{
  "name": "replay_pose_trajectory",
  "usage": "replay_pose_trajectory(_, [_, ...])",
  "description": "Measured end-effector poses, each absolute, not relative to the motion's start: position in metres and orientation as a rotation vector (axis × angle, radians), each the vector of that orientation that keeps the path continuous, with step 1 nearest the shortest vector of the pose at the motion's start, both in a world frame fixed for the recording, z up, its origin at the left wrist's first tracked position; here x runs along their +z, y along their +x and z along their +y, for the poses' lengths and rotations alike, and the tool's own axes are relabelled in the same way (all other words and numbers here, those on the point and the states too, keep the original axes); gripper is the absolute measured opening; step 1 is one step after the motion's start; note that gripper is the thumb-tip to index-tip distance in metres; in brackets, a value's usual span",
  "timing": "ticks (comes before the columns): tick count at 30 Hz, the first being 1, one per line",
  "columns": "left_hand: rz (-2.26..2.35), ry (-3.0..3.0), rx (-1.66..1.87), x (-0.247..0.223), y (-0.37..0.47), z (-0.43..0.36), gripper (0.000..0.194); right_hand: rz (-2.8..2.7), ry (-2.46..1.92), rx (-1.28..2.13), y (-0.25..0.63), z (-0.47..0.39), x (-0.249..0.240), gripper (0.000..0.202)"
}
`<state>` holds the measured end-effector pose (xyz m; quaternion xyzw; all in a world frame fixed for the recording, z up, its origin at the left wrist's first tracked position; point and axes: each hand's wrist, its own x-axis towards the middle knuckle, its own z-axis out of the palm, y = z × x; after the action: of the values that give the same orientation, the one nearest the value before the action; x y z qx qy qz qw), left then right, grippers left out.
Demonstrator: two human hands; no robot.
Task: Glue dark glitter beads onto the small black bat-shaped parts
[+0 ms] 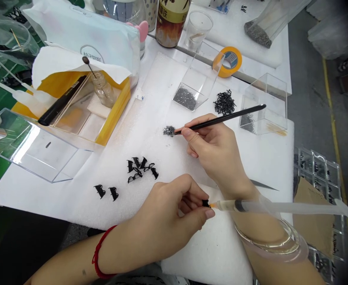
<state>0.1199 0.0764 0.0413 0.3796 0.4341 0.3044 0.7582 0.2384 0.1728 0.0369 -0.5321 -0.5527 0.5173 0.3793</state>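
Observation:
My left hand is closed in a pinch on a small black part near the front edge of the white foam sheet. The orange tip of a clear syringe lies at that part; its barrel crosses in front of my right forearm, and what supports it is hard to see. My right hand grips a slim black stick like a pen. Its reddish tip touches a small pile of shiny dark bits. Several black glasses-like parts lie to the left, two of them apart from the cluster.
Clear boxes hold dark grains; beside them lie a heap of black pieces and orange tape. A yellow tray holds a small glass bottle. A clear lid stands left; tweezers lie right.

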Motion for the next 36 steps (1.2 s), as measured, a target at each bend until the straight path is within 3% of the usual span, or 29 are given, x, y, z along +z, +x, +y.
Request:
replay_pose_trajectory(26, [0.947,0.853,0.664,0.042,0.120,0.076,0.013,-1.438,-1.321,1.349,0.240,0.174,0.038,0.010])
replay_pose_trajectory(36, [0.954,0.830,0.652,0.044,0.121,0.077,0.014,-1.746,-1.215,1.450,0.249,0.174,0.037,0.008])
